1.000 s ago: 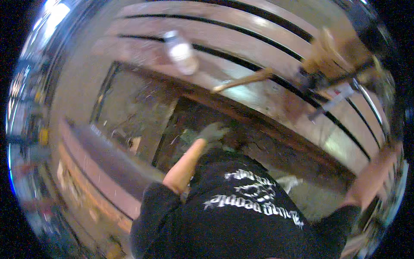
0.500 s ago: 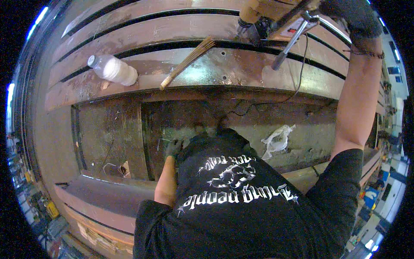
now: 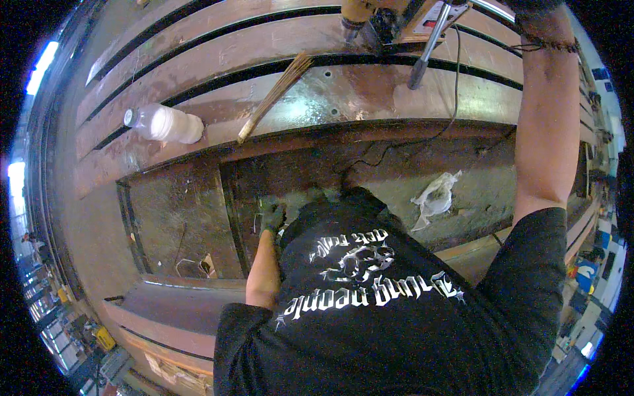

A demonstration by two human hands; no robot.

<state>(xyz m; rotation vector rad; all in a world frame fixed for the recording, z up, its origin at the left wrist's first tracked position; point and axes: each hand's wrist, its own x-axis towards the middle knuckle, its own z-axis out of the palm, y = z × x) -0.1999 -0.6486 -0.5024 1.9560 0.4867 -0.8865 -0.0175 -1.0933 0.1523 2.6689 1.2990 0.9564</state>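
Note:
My left hand [image 3: 273, 216], in a dark glove, hangs low beside my black shirt, over the dark recess between the beams. Its fingers look loosely apart and nothing shows in them. My right arm reaches far forward. Only a sliver of my gloved right hand [image 3: 538, 6] shows at the top edge, so its fingers are hidden. Nearest to it stands a drilling machine with a yellowish motor [image 3: 357, 12], a red switch [image 3: 429, 24] and a metal lever with a dark grip [image 3: 417, 74]. The picture's top edge cuts the machine off.
On the brown slatted steel lie a plastic bottle with whitish contents [image 3: 165, 124] and a bundle of thin sticks [image 3: 274, 98]. A black cable [image 3: 456, 92] runs from the machine into the recess. Crumpled clear plastic [image 3: 437, 198] lies in there, right of my body.
The view has shifted and turned slightly, so the machine and my right hand sit higher and more cut off. My left hand stays low by my side. The bottle and sticks look undisturbed.

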